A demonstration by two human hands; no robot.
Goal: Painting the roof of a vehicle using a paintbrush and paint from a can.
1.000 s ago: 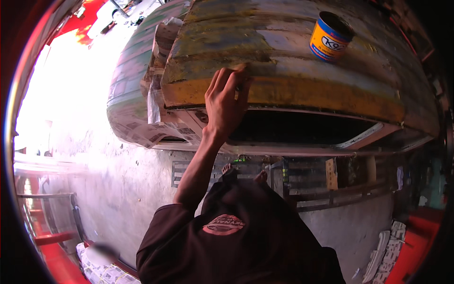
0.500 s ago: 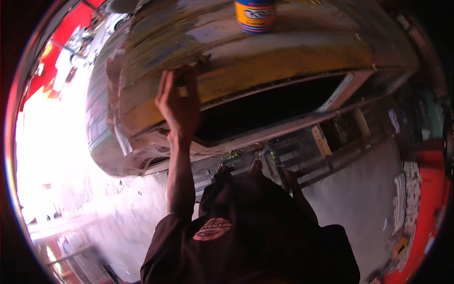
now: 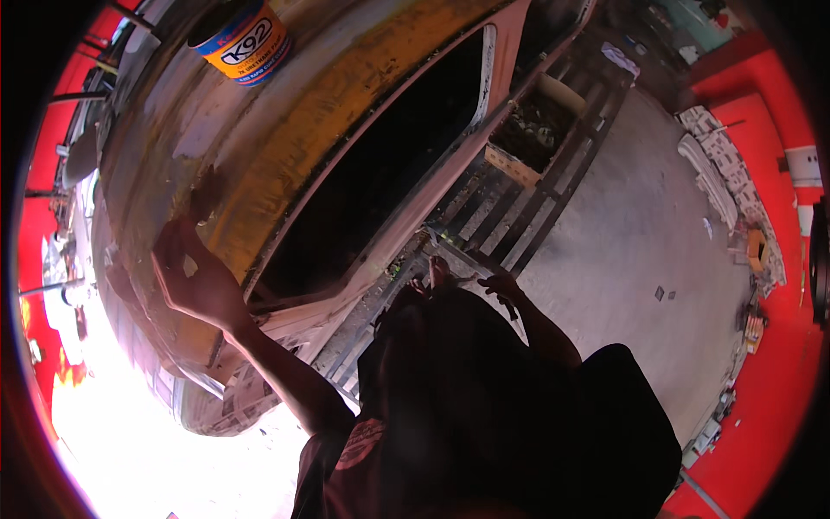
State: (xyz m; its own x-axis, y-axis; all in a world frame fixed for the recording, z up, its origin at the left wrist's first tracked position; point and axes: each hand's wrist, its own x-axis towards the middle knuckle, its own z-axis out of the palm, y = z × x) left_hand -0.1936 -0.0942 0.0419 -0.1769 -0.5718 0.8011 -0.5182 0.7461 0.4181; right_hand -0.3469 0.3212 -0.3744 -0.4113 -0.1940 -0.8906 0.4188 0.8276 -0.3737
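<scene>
My left hand is over the roof of a car body, fingers bent toward the thumb in a pinch with a small gap showing. What the fingertips hold, if anything, is hidden; a dark patch, perhaps shadow, lies just beyond them. The roof is patchy with yellow, brown and grey. An orange and blue can stands on the roof, farther off. Low by my side, above the slatted platform, is my right hand. It is too dark to make out its grip.
A dark window opening runs under the roof edge. I am over a slatted platform bearing a cardboard box with dark contents. Grey floor lies to the right, bordered by a red wall and several stored things.
The view has swung right, so the car and can appear farther left and tilted. My left hand appears farther left and lower, still at the roof. My right hand shows more fully.
</scene>
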